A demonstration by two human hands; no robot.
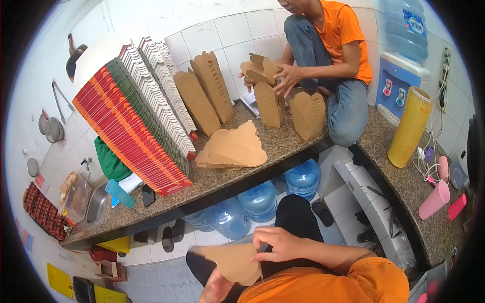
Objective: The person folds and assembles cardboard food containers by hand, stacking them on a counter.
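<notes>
Left hand [217, 287] grips the lower left of a brown cardboard box blank [230, 260] over the lap; right hand [277, 244] has its fingers closed at the blank's upper right edge. Stack of flat brown blanks [232, 146] sits ahead on the granite counter [280, 142], just right of the tall leaning stack of red cartons [131, 126]. Co-worker in orange [348, 30], up on the counter, holds folded brown cardboard [260, 68] above upright nested brown boxes [270, 106].
</notes>
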